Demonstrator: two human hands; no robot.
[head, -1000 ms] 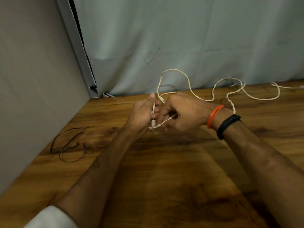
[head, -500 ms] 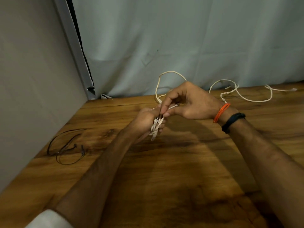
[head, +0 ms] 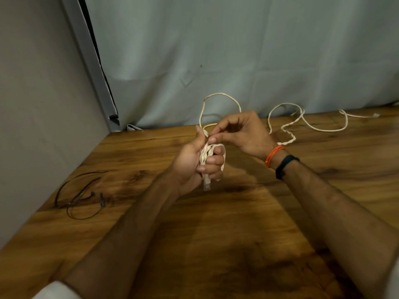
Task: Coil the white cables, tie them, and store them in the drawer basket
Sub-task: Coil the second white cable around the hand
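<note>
White cable [head: 306, 126]: most of its length lies loose on the surface [head: 216, 234] at the back right, by the curtain [head: 237, 50], w/ one tall loop arching up behind your hands. The near end is now a small bundle [head: 206, 156] of several passes in your left hand [head: 194, 162].

Change vs 1 s ago: bundle is thicker and stands more upright in the left hand, and the connector end [head: 206, 186] now hangs out below your fingers. The loose run on the surface has drawn in twd you, w/ the far tip closer than before. So coiling is moving along, approx a third in by my guess, much slack left.

Hands:
- Left hand grips the bundle, fingers curled round it, thumb up along the top.
- Right hand [head: 239, 132] sits just above and right of it, thumb and forefinger pinching the strand at the bundle's top; other fingers loosely bent. Exact pinch spot is hard to read, prob. the feed strand of the next wrap.

Meaning for task: still step one. No tie yet, and no drawer basket in view.

Also there: a thin black cable [head: 79, 197] lying at the left near the wall panel [head: 43, 104], well apart from the work. Orange band and black band on your right wrist.
</note>
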